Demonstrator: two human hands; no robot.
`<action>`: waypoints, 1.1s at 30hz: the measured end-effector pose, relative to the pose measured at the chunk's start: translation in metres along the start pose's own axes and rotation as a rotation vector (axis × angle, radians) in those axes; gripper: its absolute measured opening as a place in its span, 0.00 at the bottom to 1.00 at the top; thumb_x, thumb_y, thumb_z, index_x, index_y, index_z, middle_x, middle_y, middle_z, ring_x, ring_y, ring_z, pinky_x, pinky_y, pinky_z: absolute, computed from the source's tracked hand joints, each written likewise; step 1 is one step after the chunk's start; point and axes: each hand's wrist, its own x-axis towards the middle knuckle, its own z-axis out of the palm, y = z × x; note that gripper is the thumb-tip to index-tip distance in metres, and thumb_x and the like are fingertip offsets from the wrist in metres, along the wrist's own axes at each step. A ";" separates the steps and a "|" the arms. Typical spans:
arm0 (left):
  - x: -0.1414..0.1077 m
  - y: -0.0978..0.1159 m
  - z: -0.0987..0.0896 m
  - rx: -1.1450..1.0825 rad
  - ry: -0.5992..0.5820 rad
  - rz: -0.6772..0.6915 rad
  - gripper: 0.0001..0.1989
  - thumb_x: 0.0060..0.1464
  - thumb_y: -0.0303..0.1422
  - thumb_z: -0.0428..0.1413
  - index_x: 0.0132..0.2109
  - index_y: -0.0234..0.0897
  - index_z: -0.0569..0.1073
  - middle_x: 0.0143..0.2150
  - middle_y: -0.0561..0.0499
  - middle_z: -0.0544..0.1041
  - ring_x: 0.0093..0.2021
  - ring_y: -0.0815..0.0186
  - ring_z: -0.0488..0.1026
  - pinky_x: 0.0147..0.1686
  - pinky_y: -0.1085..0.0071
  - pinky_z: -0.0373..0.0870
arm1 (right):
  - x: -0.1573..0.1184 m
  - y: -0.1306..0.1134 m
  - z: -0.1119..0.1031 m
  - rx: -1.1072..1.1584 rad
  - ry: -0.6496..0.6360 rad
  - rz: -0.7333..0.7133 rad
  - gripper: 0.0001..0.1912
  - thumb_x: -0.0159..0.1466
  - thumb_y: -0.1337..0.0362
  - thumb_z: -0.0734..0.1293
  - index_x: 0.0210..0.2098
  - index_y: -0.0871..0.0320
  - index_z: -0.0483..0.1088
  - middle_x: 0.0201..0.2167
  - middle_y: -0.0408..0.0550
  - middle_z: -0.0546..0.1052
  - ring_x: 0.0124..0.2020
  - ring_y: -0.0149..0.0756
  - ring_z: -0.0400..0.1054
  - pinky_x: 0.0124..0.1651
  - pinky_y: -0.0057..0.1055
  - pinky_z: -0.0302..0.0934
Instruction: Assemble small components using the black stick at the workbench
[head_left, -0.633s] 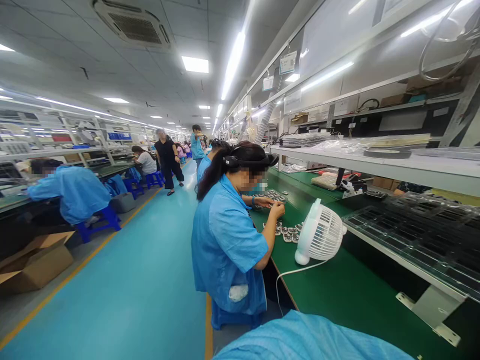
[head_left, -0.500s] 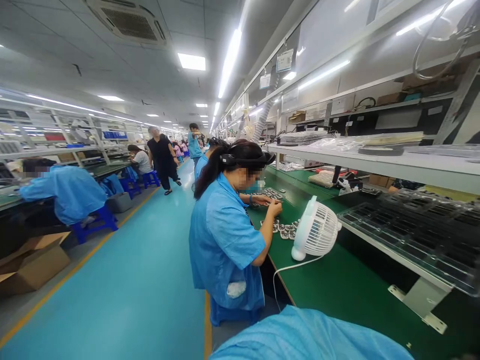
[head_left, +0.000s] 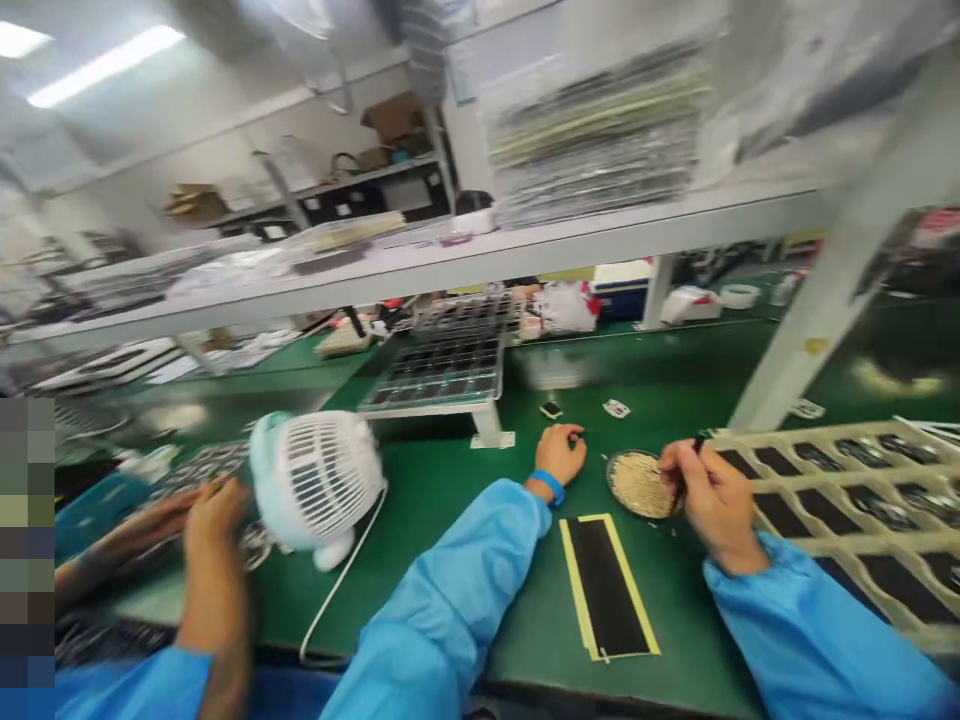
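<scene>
Two hands, one round dish of tan granules [head_left: 637, 483]. Right hand [head_left: 712, 500]: at the dish's 3 o'clock, fingers pinching a thin dark tool [head_left: 699, 441]. Left hand [head_left: 559, 455]: at 9 o'clock, loosely closed, contents hidden, blue wristband [head_left: 549, 486]. Black mat with yellow edging [head_left: 606, 585]: at 6 o'clock. Compartment tray [head_left: 825, 500]: 3 o'clock, beyond the right hand. White desk fan [head_left: 315, 480]: 9 o'clock, well apart.
</scene>
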 end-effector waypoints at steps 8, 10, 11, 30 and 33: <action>0.080 0.034 0.054 -0.005 -0.034 -0.027 0.34 0.48 0.43 0.66 0.58 0.30 0.69 0.57 0.35 0.67 0.60 0.44 0.62 0.59 0.52 0.59 | -0.004 0.000 0.021 0.359 -0.158 0.356 0.26 0.69 0.40 0.64 0.30 0.58 0.71 0.15 0.44 0.69 0.15 0.34 0.63 0.17 0.26 0.58; 0.089 0.039 0.055 -0.045 -0.033 -0.069 0.29 0.47 0.41 0.67 0.53 0.30 0.71 0.57 0.34 0.66 0.61 0.43 0.61 0.59 0.50 0.58 | -0.003 -0.001 0.025 0.473 -0.221 0.400 0.23 0.65 0.42 0.70 0.36 0.58 0.70 0.19 0.44 0.72 0.17 0.34 0.65 0.16 0.25 0.59; 0.091 0.041 0.053 -0.077 -0.037 -0.086 0.26 0.47 0.39 0.67 0.50 0.31 0.72 0.56 0.34 0.67 0.61 0.44 0.62 0.60 0.51 0.58 | -0.003 -0.002 0.026 0.509 -0.257 0.402 0.22 0.64 0.44 0.72 0.38 0.58 0.70 0.20 0.44 0.72 0.18 0.34 0.65 0.16 0.24 0.60; -0.105 -0.011 -0.052 -0.883 -0.330 -0.293 0.18 0.52 0.42 0.63 0.42 0.34 0.70 0.28 0.53 0.77 0.22 0.69 0.73 0.24 0.74 0.71 | -0.047 0.028 0.057 0.179 -0.519 0.237 0.14 0.67 0.51 0.70 0.41 0.56 0.70 0.32 0.47 0.76 0.33 0.43 0.75 0.37 0.35 0.74; -0.109 -0.014 -0.051 -0.737 -0.359 -0.224 0.14 0.55 0.38 0.61 0.44 0.35 0.70 0.30 0.51 0.78 0.25 0.67 0.76 0.27 0.73 0.73 | -0.048 0.027 0.059 0.180 -0.522 0.258 0.14 0.68 0.52 0.70 0.42 0.55 0.69 0.33 0.47 0.77 0.34 0.42 0.76 0.36 0.34 0.74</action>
